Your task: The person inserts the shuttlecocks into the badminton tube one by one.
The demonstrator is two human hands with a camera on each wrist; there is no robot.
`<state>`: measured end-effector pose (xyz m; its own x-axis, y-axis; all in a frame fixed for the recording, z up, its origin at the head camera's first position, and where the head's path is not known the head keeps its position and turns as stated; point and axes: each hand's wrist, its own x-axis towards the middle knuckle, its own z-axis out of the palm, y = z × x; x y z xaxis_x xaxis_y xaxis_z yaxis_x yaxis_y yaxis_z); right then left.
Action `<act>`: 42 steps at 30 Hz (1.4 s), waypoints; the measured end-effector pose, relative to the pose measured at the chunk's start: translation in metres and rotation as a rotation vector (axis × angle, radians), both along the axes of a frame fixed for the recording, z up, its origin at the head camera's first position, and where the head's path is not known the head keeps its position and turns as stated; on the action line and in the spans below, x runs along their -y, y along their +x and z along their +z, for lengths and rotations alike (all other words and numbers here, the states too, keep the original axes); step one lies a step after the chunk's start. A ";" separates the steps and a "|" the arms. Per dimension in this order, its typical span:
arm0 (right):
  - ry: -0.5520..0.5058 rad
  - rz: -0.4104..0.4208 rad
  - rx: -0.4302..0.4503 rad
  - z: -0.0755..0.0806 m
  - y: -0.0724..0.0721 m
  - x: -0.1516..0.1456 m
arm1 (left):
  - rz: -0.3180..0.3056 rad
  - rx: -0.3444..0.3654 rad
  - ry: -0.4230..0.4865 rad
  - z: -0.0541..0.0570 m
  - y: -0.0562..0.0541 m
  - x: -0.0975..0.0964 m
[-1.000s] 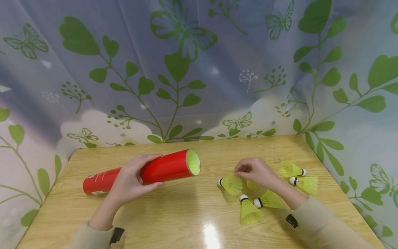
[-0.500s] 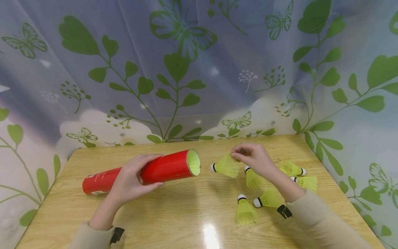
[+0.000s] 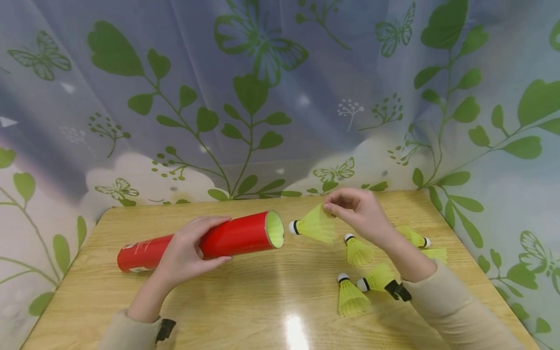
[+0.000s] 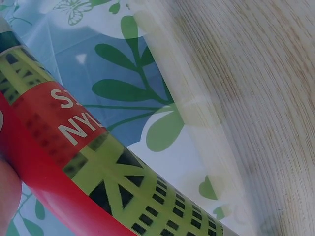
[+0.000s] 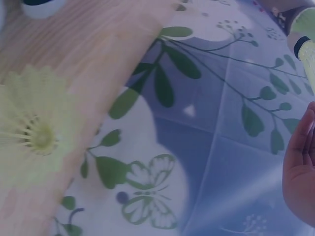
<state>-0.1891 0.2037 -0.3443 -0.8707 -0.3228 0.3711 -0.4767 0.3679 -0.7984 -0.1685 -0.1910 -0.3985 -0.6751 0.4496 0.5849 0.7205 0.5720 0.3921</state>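
A red shuttlecock tube [image 3: 245,235] lies in my left hand [image 3: 185,255], its thumb and fingers wrapped around the middle. The tube tilts so its open, pale-green mouth faces right. My right hand [image 3: 360,214] pinches the skirt rim of a yellow shuttlecock [image 3: 316,226] above the table. That shuttlecock's white cork points left, just short of the tube mouth. In the left wrist view the tube [image 4: 74,132] shows a clear side with yellow shuttlecock skirts inside. At the right edge of the right wrist view are the hand [image 5: 300,172] and held shuttlecock [image 5: 307,59].
Several yellow shuttlecocks lie on the wooden table [image 3: 245,311]: one below the right hand [image 3: 358,250], a front one [image 3: 352,296], one by the wrist strap [image 3: 378,278], and others at the right [image 3: 413,236]. A leaf-patterned curtain [image 3: 280,121] hangs behind the table.
My right hand has lifted the pinched shuttlecock off the table and carried it up and left toward the tube mouth. The left hand and tube stay almost still.
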 end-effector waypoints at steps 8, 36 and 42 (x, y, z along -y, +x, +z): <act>-0.033 0.051 -0.048 0.013 0.002 0.011 | -0.004 0.001 -0.005 -0.002 0.000 0.000; 0.068 0.191 -0.136 0.016 0.001 0.058 | -0.006 0.030 0.011 -0.001 0.000 -0.001; 0.120 0.193 -0.148 0.017 -0.002 0.058 | -0.007 0.032 0.014 0.000 0.001 0.000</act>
